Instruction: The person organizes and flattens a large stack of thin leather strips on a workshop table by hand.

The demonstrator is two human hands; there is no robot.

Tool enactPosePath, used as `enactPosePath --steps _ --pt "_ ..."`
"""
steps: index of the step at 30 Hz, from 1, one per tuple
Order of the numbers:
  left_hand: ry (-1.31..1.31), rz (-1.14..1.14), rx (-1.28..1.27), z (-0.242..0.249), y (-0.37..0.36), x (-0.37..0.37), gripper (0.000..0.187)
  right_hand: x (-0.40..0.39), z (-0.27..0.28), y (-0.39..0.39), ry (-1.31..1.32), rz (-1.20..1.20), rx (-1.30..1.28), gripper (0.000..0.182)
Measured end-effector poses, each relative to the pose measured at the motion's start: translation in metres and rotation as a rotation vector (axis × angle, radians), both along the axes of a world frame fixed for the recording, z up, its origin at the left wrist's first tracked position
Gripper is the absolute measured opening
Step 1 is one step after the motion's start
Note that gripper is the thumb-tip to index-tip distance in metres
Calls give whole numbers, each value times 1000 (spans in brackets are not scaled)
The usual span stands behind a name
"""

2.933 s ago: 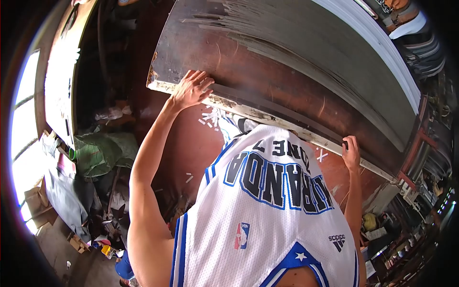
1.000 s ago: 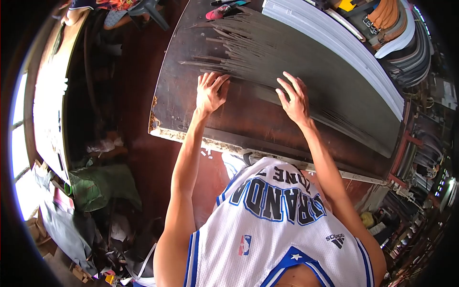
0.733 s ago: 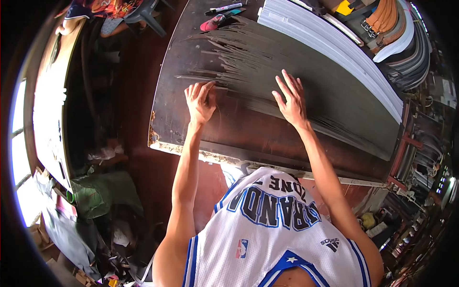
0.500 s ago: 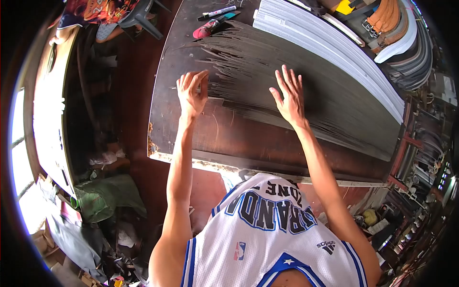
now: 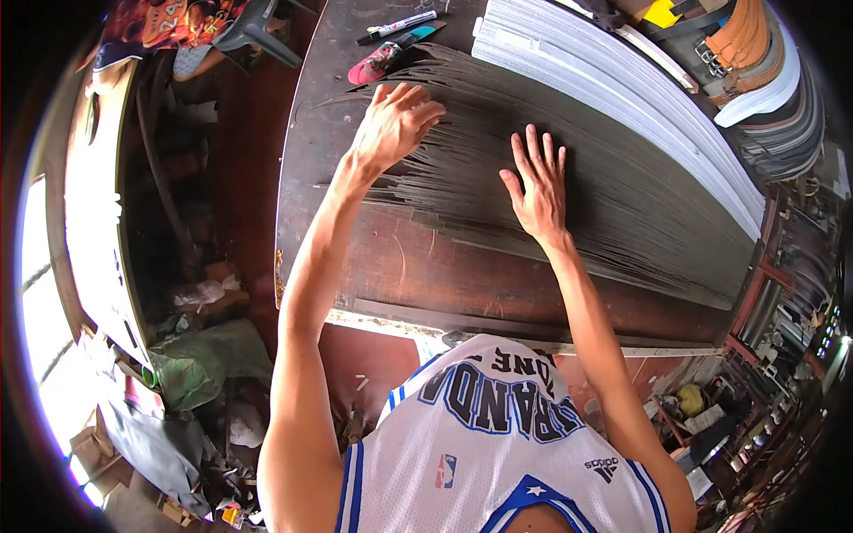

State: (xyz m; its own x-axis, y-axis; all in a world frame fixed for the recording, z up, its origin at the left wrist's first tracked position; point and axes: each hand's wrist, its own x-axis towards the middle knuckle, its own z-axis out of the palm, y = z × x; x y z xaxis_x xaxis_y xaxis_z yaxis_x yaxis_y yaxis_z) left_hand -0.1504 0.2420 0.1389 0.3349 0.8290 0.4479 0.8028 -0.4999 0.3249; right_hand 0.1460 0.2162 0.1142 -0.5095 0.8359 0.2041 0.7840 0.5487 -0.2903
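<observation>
A wide bundle of long, thin dark strips [image 5: 622,213] lies across the dark wooden table [image 5: 355,258], its uneven ends fanned out on the left. My left hand [image 5: 400,124] is at those loose ends with its fingers curled; whatever they pinch is hidden under them. My right hand [image 5: 538,186] rests flat on the middle of the bundle, fingers spread, with nothing in it. Just beyond my left hand lies a red and teal item [image 5: 391,59], perhaps a wrapped cutter, beside a white marker pen [image 5: 404,25].
A stack of white strips [image 5: 613,89] lies along the far side of the dark ones. Belts [image 5: 737,44] hang at the upper right. A grey plastic chair [image 5: 258,35] stands at the upper left, with part of a person beside it. Sacks and scraps [image 5: 209,364] fill the lower left.
My left hand has moved away from me and to the right, onto the strip ends. The loose ends near it lie differently, some sticking out farther left. My right hand stays almost in place.
</observation>
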Motion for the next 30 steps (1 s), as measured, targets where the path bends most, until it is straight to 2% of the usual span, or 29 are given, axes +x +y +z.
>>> enactPosePath --steps 10,20,30 --pt "97 -36 -31 6 2 4 23 3 3 -7 0 -16 -7 58" --pt "87 -63 -7 0 -6 9 13 7 5 -10 17 -19 -12 58" --pt "120 -43 -41 4 -9 13 21 10 4 -14 28 -14 -2 58"
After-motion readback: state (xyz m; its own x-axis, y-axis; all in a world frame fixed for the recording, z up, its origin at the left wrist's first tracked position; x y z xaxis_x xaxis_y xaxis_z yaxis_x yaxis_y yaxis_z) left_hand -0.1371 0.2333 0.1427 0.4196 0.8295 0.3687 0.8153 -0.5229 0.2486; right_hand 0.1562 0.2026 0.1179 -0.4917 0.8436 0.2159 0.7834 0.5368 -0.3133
